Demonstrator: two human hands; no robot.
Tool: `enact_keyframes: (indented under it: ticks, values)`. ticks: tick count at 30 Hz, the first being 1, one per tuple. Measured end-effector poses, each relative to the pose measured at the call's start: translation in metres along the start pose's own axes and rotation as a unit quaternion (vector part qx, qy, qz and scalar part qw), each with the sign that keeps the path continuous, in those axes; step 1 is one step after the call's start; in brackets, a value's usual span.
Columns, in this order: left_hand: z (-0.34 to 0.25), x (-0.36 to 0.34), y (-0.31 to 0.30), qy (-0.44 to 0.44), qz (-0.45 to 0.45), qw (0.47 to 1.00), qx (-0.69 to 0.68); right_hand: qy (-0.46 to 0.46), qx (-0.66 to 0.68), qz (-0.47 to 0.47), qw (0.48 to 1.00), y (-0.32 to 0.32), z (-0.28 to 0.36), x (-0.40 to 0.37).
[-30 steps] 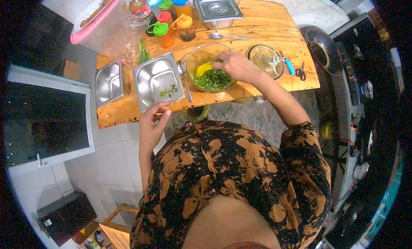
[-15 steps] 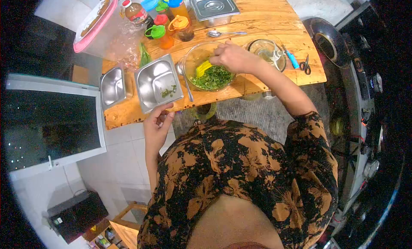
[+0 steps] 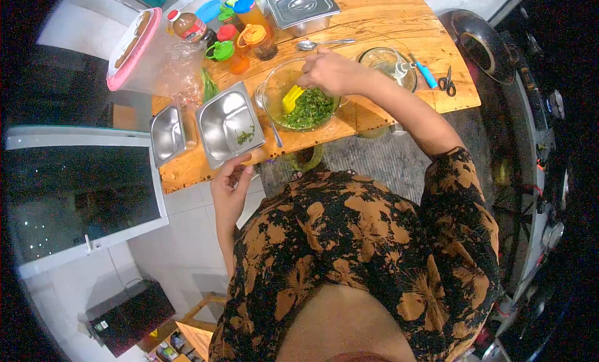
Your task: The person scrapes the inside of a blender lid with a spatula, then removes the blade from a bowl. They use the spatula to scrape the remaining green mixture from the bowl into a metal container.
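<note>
Over the clear glass bowl [image 3: 269,112], my right hand [image 3: 329,72] is closed round the top of a yellow spatula [image 3: 291,99]. The spatula's blade rests against the chopped green leaves [image 3: 312,109] in the bowl. My left hand [image 3: 231,182] is at the table's front edge, just below a metal tray [image 3: 220,124], with its fingers loosely bent and the thumb apart; nothing shows in it. A few green scraps [image 3: 245,135] lie in that tray's corner. Between tray and bowl lies a metal spoon [image 3: 272,126].
Left of the tray stands a second metal tray [image 3: 167,136]. Behind are squeeze bottles [image 3: 236,57], a red-capped bottle [image 3: 187,26] and a lidded metal container [image 3: 304,13]. To the right are a glass bowl with a blade [image 3: 382,61], a blue-handled tool [image 3: 427,76] and scissors [image 3: 447,82].
The yellow spatula and my right hand have shifted slightly left within the bowl. My left hand stays near the tray's front edge. The whole view has tilted a little.
</note>
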State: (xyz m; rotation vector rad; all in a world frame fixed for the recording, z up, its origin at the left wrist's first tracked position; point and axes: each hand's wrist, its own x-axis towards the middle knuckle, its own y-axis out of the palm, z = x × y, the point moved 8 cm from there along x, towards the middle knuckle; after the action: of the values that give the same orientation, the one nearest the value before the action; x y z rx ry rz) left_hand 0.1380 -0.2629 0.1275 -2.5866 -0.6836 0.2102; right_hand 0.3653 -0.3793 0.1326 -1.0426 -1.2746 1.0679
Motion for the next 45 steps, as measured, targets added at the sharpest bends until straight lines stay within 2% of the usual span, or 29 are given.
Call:
enact_keyframes:
  ticks: [1, 3, 6, 9, 13, 16, 18, 22, 24, 25, 27, 30, 36, 39, 45]
  values:
    - [0.0, 0.0, -0.001, 0.005, -0.005, 1.0, 0.011, 0.002, 0.002, -0.001, 1.0, -0.008, -0.001, -0.003]
    - [-0.001, -0.001, -0.001, 0.009, -0.008, 1.0, 0.022, 0.007, 0.033, -0.077, 0.996, -0.041, 0.0, -0.01]
    - [0.004, -0.002, 0.0, -0.019, -0.005, 1.0, 0.01, 0.004, 0.044, -0.047, 0.998, -0.056, 0.007, -0.01]
    - [0.004, 0.0, 0.0, -0.013, 0.001, 1.0, 0.004, -0.018, 0.08, -0.045, 0.996, -0.041, 0.012, -0.004]
    - [0.002, 0.001, 0.0, -0.006, 0.001, 0.999, 0.032, -0.035, 0.052, -0.009, 0.998, 0.003, 0.016, 0.004]
    - [0.001, 0.004, -0.002, -0.007, -0.001, 1.0, 0.026, -0.002, 0.026, 0.024, 0.999, 0.004, 0.011, -0.006]
    - [0.002, 0.003, -0.003, -0.004, -0.006, 1.0, 0.017, 0.028, 0.027, -0.039, 0.998, -0.019, 0.005, -0.016]
    - [0.008, 0.004, -0.003, -0.025, -0.002, 1.0, 0.009, 0.084, 0.015, -0.016, 0.996, -0.037, 0.007, -0.031]
    - [0.011, 0.005, -0.004, -0.019, -0.003, 1.0, 0.002, 0.151, 0.097, 0.002, 0.984, -0.033, 0.006, -0.038]
    - [0.012, 0.007, -0.005, -0.012, 0.009, 1.0, 0.01, 0.148, 0.095, 0.004, 0.984, -0.029, 0.009, -0.038]
    - [0.012, 0.007, -0.005, -0.004, 0.019, 1.0, 0.019, 0.177, 0.142, -0.035, 0.973, -0.02, 0.01, -0.041]
    - [0.009, 0.011, -0.006, 0.013, 0.016, 0.999, 0.027, 0.173, 0.216, -0.07, 0.958, -0.012, 0.014, -0.041]
    - [0.012, 0.015, -0.008, 0.017, 0.02, 1.0, -0.006, 0.204, 0.289, -0.075, 0.932, -0.028, 0.03, -0.057]
    - [0.014, 0.018, -0.009, 0.015, 0.034, 0.999, 0.023, 0.218, 0.318, -0.024, 0.922, -0.03, 0.034, -0.063]
    - [0.012, 0.022, -0.007, 0.024, 0.037, 0.999, -0.006, 0.154, 0.33, -0.076, 0.928, -0.027, 0.029, -0.085]
